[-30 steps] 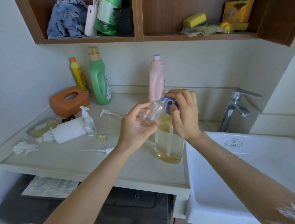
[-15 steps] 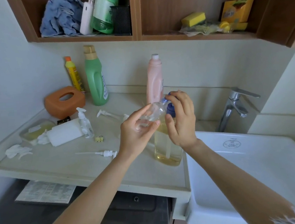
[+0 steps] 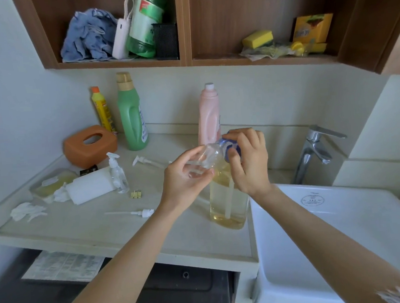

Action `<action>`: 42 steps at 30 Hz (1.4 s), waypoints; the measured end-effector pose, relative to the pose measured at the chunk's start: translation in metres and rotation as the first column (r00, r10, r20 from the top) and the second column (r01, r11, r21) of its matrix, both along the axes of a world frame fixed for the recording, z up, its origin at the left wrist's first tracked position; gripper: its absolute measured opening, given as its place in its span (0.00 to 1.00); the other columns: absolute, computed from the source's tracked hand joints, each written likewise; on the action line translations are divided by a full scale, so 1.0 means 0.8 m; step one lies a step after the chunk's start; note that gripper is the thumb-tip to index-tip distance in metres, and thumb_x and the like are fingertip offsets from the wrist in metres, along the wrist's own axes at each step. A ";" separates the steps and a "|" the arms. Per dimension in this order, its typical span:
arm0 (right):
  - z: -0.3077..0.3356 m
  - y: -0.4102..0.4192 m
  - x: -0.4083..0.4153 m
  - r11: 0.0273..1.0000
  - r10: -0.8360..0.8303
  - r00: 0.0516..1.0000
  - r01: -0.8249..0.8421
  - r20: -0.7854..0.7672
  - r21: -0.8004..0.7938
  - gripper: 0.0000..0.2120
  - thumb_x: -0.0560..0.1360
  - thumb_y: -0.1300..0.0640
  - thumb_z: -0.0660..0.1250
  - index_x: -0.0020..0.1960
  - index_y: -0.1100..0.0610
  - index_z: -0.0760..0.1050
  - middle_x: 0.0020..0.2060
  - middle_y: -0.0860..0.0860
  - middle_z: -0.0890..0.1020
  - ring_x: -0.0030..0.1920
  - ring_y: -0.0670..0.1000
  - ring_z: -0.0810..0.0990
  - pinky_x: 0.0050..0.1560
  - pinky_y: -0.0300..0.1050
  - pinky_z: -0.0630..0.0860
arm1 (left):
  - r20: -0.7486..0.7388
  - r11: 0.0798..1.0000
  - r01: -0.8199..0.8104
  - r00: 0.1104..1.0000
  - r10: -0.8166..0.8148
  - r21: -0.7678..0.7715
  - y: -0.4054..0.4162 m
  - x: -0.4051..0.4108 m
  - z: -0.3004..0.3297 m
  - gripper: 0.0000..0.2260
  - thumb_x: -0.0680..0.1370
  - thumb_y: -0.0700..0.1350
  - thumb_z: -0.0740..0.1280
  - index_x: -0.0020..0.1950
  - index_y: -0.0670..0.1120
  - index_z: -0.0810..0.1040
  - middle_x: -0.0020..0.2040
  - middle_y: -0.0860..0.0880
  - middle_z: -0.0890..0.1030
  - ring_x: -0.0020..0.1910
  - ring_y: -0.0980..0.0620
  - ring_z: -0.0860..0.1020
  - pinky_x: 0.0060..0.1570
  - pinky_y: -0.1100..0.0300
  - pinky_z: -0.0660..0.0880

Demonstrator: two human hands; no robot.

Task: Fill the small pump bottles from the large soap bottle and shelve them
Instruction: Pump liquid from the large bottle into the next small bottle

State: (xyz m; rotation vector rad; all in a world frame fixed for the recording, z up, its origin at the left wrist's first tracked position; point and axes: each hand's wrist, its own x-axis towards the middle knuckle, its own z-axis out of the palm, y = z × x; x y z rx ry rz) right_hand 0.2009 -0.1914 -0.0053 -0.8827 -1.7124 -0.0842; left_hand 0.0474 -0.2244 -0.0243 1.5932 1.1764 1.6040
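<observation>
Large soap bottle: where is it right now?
Head view, right of centre: the large soap bottle stands on the counter beside the sink, in front of the pink bottle, its blue pump top gripped by the right hand.

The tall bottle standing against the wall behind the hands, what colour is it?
Pale pink bottle with a white cap, seen clearly in the head view, the only view.

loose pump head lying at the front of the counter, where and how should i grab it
Pinch the loose pump head from above at its thick collar end, beside the left hand. It lies flat on the counter, and its thin dip tube pointing left gives poor grip.
</observation>
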 end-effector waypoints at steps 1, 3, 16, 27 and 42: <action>0.007 0.000 0.003 1.000 0.017 1.000 -0.017 -0.003 -0.011 0.16 0.74 0.58 0.54 0.50 0.62 0.79 0.47 0.54 0.79 0.47 0.57 0.75 0.55 0.31 0.62 | 0.000 1.000 -0.007 1.000 0.007 0.007 0.000 0.002 0.002 0.22 0.69 0.35 0.75 0.62 0.45 0.79 0.51 0.53 0.83 0.41 0.56 0.81 0.43 0.66 0.76; 0.015 0.002 0.009 0.998 0.042 0.999 -0.042 -0.014 -0.037 0.17 0.74 0.56 0.54 0.52 0.62 0.79 0.50 0.54 0.79 0.50 0.57 0.77 0.57 0.37 0.67 | -0.007 1.000 -0.024 1.000 0.024 0.020 -0.001 0.005 0.004 0.21 0.69 0.35 0.75 0.60 0.45 0.78 0.51 0.53 0.82 0.41 0.54 0.82 0.43 0.65 0.76; -0.019 0.014 -0.010 0.999 -0.019 0.987 0.024 -0.161 0.029 0.16 0.72 0.61 0.55 0.48 0.66 0.80 0.47 0.58 0.82 0.49 0.59 0.79 0.51 0.45 0.74 | 0.050 0.995 -0.099 0.994 0.098 0.023 -0.009 0.014 -0.013 0.20 0.67 0.35 0.78 0.51 0.53 0.77 0.48 0.55 0.82 0.39 0.55 0.82 0.42 0.67 0.77; 0.016 -0.001 0.003 1.000 0.000 0.996 -0.002 -0.091 -0.026 0.17 0.72 0.59 0.55 0.45 0.62 0.82 0.44 0.54 0.82 0.44 0.52 0.79 0.45 0.33 0.71 | -0.004 0.998 -0.060 0.998 0.060 0.033 -0.011 0.007 0.004 0.18 0.69 0.36 0.77 0.54 0.48 0.76 0.50 0.55 0.81 0.39 0.61 0.81 0.41 0.71 0.74; -0.025 0.011 0.003 0.990 0.127 0.992 -0.127 0.003 0.064 0.20 0.76 0.58 0.55 0.61 0.70 0.73 0.60 0.62 0.75 0.67 0.60 0.69 0.70 0.51 0.64 | -0.004 0.986 -0.097 0.995 0.099 0.139 -0.007 0.018 0.000 0.18 0.70 0.35 0.76 0.56 0.46 0.76 0.49 0.53 0.81 0.43 0.64 0.81 0.42 0.71 0.75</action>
